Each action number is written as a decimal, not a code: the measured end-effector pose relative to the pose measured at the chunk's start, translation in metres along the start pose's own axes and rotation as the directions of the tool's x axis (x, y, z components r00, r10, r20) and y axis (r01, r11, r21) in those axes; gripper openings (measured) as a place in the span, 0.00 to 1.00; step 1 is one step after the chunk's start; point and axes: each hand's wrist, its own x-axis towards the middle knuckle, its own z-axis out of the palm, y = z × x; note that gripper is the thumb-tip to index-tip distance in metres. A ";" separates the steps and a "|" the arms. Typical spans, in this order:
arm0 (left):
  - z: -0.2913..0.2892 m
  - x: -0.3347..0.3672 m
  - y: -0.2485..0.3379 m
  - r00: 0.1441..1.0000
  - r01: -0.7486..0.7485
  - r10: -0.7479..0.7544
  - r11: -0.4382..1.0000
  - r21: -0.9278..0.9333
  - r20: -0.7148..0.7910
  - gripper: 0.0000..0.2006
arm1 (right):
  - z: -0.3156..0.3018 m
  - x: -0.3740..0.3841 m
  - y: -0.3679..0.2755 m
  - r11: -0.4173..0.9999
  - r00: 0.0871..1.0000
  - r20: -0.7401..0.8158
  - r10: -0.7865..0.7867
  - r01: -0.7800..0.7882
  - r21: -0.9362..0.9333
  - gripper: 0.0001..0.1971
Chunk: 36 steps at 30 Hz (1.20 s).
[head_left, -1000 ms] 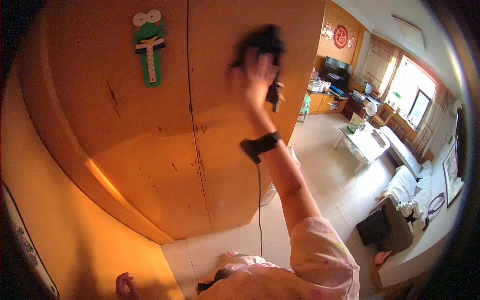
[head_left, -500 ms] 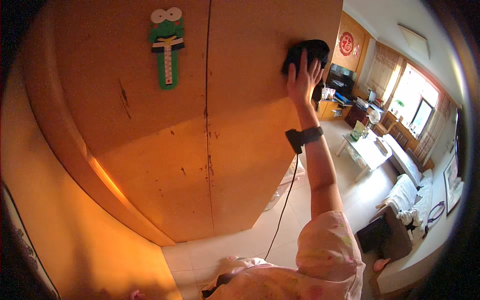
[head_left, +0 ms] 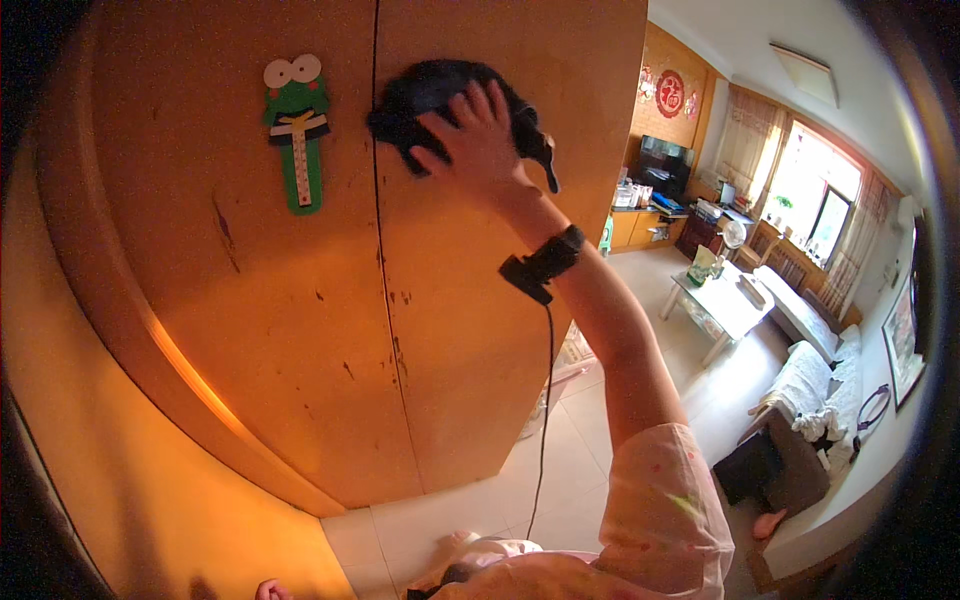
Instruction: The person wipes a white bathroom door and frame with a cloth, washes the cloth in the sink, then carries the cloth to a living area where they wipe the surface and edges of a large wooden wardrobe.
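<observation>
My right hand [head_left: 475,140] lies with fingers spread against a black cloth [head_left: 435,85], pressing it flat to the wooden cabinet door [head_left: 480,300]. The cloth is bunched around my fingers, and one end hangs down past the hand. It crosses close to the dark vertical seam between two door panels. To its left, a green frog-shaped thermometer [head_left: 301,165] is fixed on the door. My left hand [head_left: 270,590] barely shows at the bottom edge, low by the orange wall; its fingers are mostly cut off.
A black strap with a small device [head_left: 545,262] is on my right wrist, its cable [head_left: 545,420] hanging to the floor. Dark scuffs mark the door. At right, a room holds a white table [head_left: 725,300], a sofa [head_left: 800,385], a fan and a bright window [head_left: 820,195].
My right hand has slid the black cloth leftward across the door, from near its right edge to the seam. My left fingers show a little more at the bottom edge. The view has shifted slightly.
</observation>
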 end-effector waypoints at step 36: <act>-0.010 -0.048 -0.055 0.944 -0.299 0.302 0.619 0.726 0.132 0.08 | -0.016 0.055 0.166 0.684 0.682 -0.304 0.665 -0.720 -0.118 0.30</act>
